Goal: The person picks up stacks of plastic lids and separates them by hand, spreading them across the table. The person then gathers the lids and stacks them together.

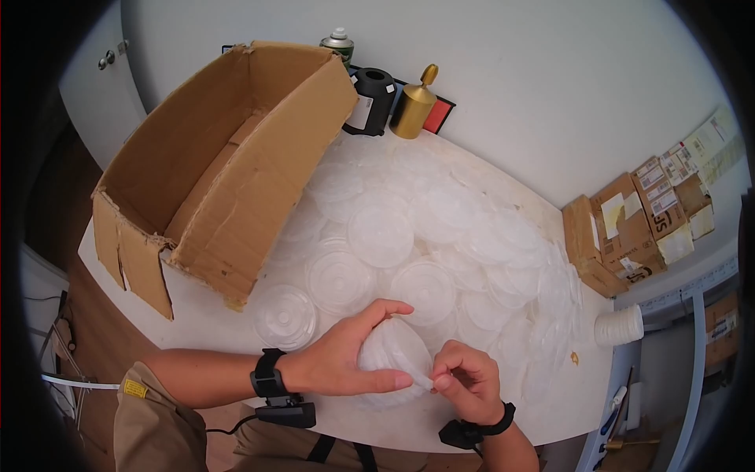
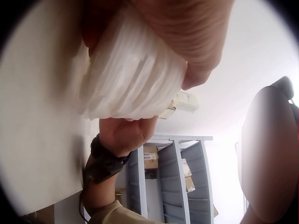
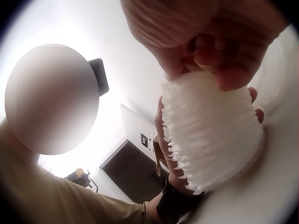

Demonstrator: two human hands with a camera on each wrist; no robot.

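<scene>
My left hand (image 1: 334, 366) grips a thick stack of translucent plastic lids (image 1: 391, 346) from the side, thumb along the near side and fingers around the far side. The stack is tilted on its side close over the near part of the white table (image 1: 197, 334). At the stack's right end my right hand (image 1: 474, 384) pinches the lid edges between thumb and curled fingers. The right wrist view shows the ragged row of rims on the stack (image 3: 210, 130). Beyond both hands spreads a large pile of loose lids (image 1: 381, 230), with a single lid (image 1: 285, 316) at its left.
An open cardboard box (image 1: 263, 200) stands at the left of the table. Behind the pile are a black canister (image 1: 373, 106), a gold container (image 1: 414, 112) and a spray can (image 1: 338, 41). A small white stack (image 1: 619, 325) sits on the right edge, near cardboard boxes (image 1: 621, 224).
</scene>
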